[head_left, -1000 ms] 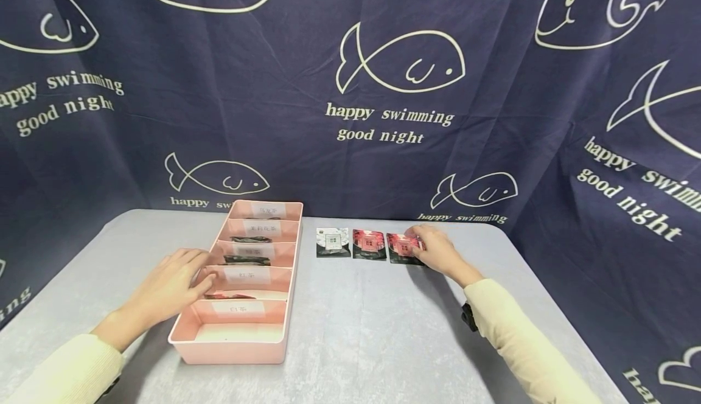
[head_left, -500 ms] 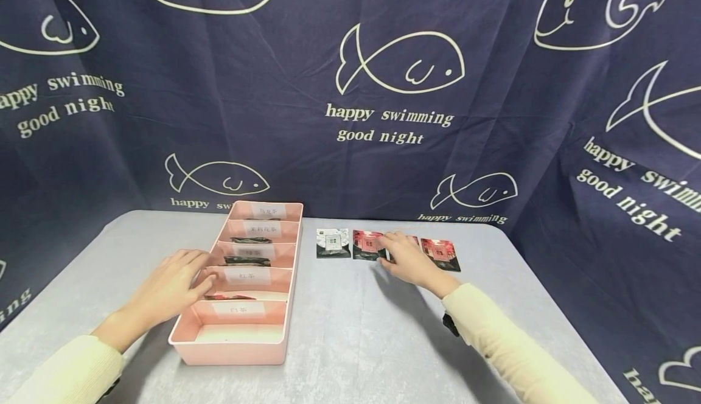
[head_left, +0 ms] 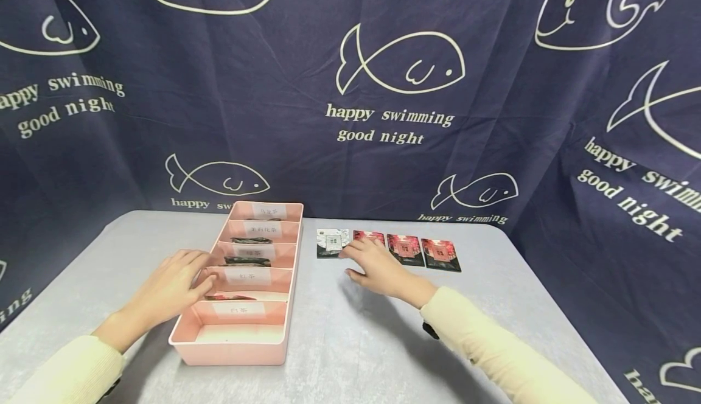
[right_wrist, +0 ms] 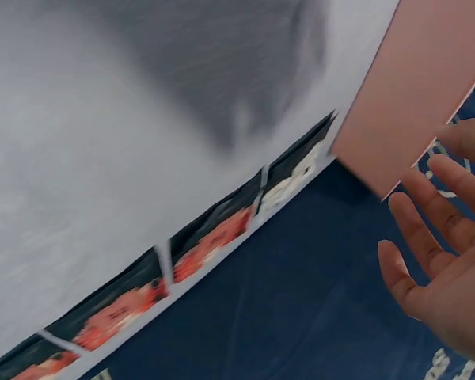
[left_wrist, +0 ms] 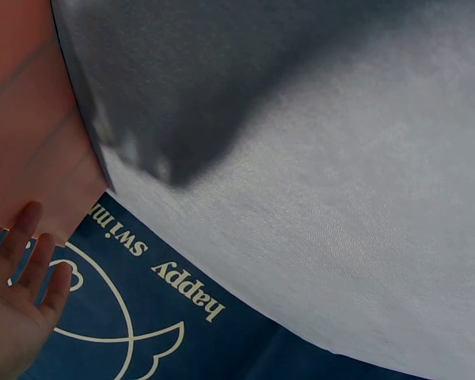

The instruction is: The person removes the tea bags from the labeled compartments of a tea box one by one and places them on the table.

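Observation:
A pink divided box (head_left: pixel 232 353) stands on the left of the table, its compartments labelled and most holding dark or red packets. My left hand (head_left: pixel 167 285) rests along its left rim with relaxed fingers. To the right lie tea packets in a row: a white one (head_left: pixel 328 243), then red ones, the leftmost red packet (head_left: pixel 364 234) partly hidden, a middle one (head_left: pixel 405 247) and the rightmost (head_left: pixel 441 252). My right hand (head_left: pixel 383 270) hovers over the leftmost red packet, fingertips near the white one's edge. In the right wrist view its fingers spread loosely and hold nothing.
A grey table (head_left: pixel 339 355) spreads beneath everything, with rounded back corners. Close behind its back edge hangs a dark blue cloth (head_left: pixel 296 118) printed with fish and words. The nearest box compartment (head_left: pixel 241 332) shows its bare floor.
My right hand has moved left along the row, from the rightmost red packets to the leftmost red one, uncovering those on the right. The left hand and box have stayed put.

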